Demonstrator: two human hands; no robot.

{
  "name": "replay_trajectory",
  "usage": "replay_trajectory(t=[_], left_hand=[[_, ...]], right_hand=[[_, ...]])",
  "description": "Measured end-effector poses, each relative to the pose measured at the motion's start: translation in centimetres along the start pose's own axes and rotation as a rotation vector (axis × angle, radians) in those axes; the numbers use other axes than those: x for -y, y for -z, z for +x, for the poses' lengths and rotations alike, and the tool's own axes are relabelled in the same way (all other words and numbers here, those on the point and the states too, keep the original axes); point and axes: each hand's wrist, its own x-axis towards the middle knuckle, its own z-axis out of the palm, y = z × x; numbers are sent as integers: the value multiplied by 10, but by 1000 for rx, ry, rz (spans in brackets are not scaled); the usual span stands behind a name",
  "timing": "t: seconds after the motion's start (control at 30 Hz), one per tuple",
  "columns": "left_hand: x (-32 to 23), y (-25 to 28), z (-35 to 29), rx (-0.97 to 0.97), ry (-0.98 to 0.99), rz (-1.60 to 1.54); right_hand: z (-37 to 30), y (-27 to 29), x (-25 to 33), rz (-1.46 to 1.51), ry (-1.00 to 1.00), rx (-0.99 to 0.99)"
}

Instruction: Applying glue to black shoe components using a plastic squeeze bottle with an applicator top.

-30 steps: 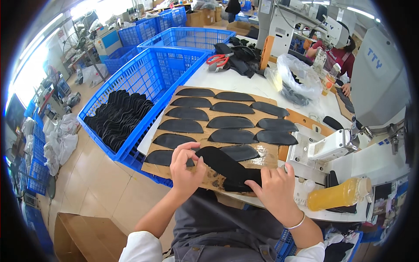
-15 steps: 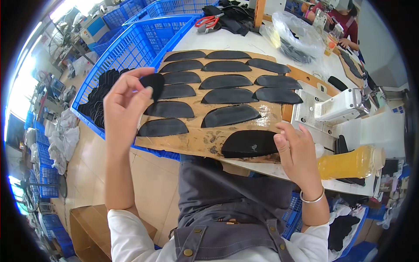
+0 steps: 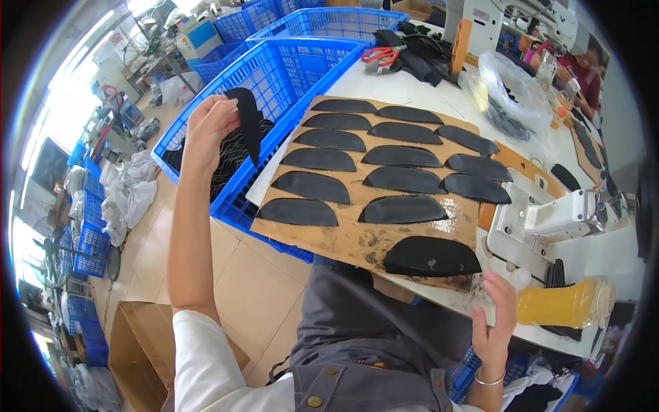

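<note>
The fingers of my left hand [image 3: 210, 128] are closed on the edge of a black curved piece [image 3: 249, 123], which hangs narrow end down over the blue crate [image 3: 278, 79]; I cannot tell whether it is one layer or more. A light, even pinch near the edge should leave the cloth uncreased, and its dangling tip wants holding clear of the rim and of the dark stack [image 3: 230, 170] below. My right hand [image 3: 495, 312] is loosely spread and looks to hold nothing, its fingertip beside the end of a black pad [image 3: 432, 257]; whether they touch I cannot tell. That pad lies at the near corner of the cardboard sheet [image 3: 347, 238], whose rows of shiny dark pieces [image 3: 403, 209] are best not dragged by a sleeve. Beyond, on the white counter [image 3: 350, 79], lies a red-handled tool [image 3: 381, 57].
</note>
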Motion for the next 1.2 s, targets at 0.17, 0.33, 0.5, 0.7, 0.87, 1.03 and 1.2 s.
replay_trajectory(t=[0.17, 0.33, 0.5, 0.7, 0.87, 1.03, 1.2], left_hand=[[26, -5, 44, -17, -13, 59], [43, -22, 89, 31, 16, -128], [62, -49, 127, -44, -59, -92], [78, -80, 150, -191, -585, 603], [118, -148, 98, 198, -611, 908], [141, -157, 82, 352, -638, 1038], [131, -154, 85, 471, -719, 1234]], right_hand=[[-4, -2, 0, 25, -30, -46], [-5, -5, 1, 95, -60, -96], [-8, -2, 4, 100, -107, -105], [-11, 0, 5, 138, -153, -119], [-15, 3, 2, 130, -167, -130], [-19, 4, 5, 135, -162, -124], [-25, 6, 1, 156, -186, -137]])
